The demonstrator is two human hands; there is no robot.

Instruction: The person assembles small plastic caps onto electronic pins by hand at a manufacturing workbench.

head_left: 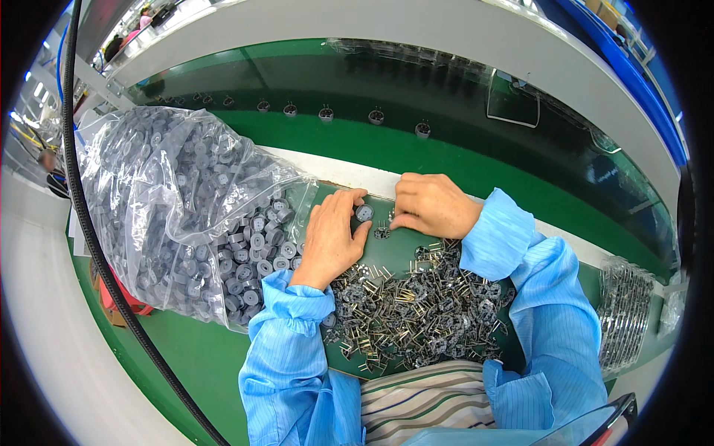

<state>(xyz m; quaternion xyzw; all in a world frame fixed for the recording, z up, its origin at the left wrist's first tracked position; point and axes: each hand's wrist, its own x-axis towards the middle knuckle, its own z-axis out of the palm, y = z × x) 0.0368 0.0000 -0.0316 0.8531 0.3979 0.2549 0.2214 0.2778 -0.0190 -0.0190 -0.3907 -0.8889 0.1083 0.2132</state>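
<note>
Between the thumb and fingers of my left hand (pixel 332 236) is a grey round plastic cap (pixel 364 213). My right hand (pixel 433 204) is just beside it, fingertips pinched together; what they hold is mostly hidden. Right below those fingertips lies a small black part with metal pins (pixel 381 233) on the green board. Closer to my body spreads a loose heap of black pinned parts (pixel 424 312), their pins pointing every way. Left of my left hand, many grey round caps (pixel 256 253) spill from the mouth of a clear plastic bag (pixel 160 186).
Beyond a white rail (pixel 372 177) runs a green conveyor belt (pixel 297 137) carrying a row of small round assemblies (pixel 326 114). Clear plastic trays (pixel 627 312) are stacked at the right. A black cable (pixel 93 230) hangs across the left side. A red item (pixel 126 293) sits beneath the bag.
</note>
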